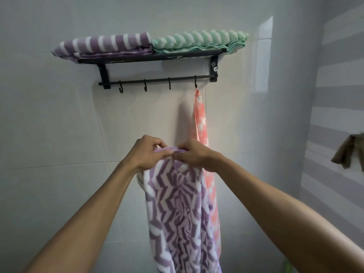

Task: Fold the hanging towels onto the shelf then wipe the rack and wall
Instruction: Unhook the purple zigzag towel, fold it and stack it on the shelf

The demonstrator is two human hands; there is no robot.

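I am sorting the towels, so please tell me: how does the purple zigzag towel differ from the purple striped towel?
The purple zigzag towel hangs unfolded, pinched by the left hand and right hand; the purple striped towel lies folded on the shelf. One has zigzags, the other straight bands. Both are purple and white.

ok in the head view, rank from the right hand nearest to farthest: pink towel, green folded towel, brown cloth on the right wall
From the right hand:
1. pink towel, hanging just behind and right of it.
2. green folded towel, up on the shelf.
3. brown cloth, far right on the side wall.
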